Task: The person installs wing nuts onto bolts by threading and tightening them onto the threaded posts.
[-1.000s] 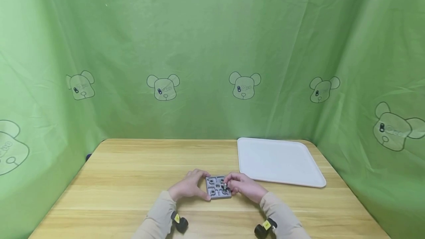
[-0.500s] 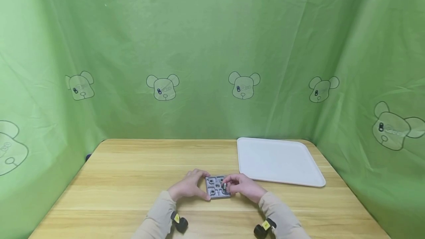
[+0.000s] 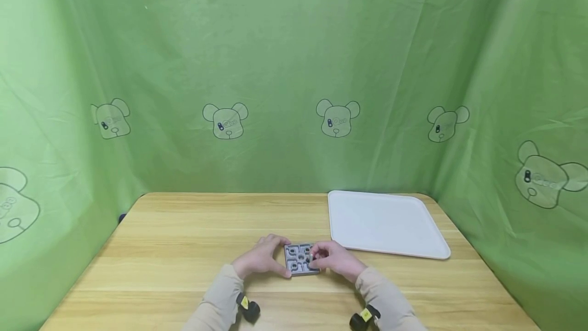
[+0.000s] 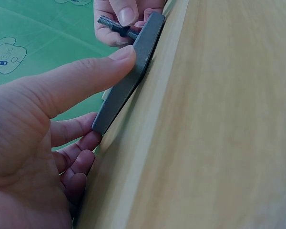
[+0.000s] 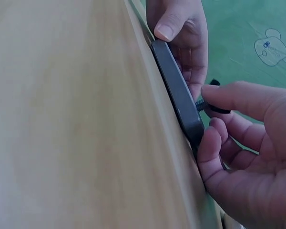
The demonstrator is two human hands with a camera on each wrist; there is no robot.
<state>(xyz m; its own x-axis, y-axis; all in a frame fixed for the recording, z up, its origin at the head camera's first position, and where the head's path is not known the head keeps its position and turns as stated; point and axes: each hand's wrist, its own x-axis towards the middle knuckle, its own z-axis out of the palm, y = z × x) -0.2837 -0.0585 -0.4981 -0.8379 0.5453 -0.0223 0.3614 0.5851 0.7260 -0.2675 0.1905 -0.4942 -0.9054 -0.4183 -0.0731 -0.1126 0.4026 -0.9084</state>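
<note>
A grey square plate (image 3: 301, 258) with recesses and holes lies on the table. My left hand (image 3: 263, 256) grips its left side, thumb on the near edge and fingers at the far edge. A threaded bolt (image 4: 106, 21) stands out of the plate's near right part. On its shaft sits a black nut (image 5: 219, 110) with projecting wings, partly covered by fingers. My right hand (image 3: 337, 259) pinches this wing nut between thumb and fingers, while other fingertips touch the plate's edge in the right wrist view.
A white tray (image 3: 386, 222) lies at the back right of the wooden table (image 3: 197, 223). Green cloth (image 3: 275, 65) printed with bear heads hangs behind and on both sides. Black wrist cameras show on both sleeves.
The right thumb and fingers have shifted around the wing nut, the thumb now lower toward the near side. The left hand and plate stay in place.
</note>
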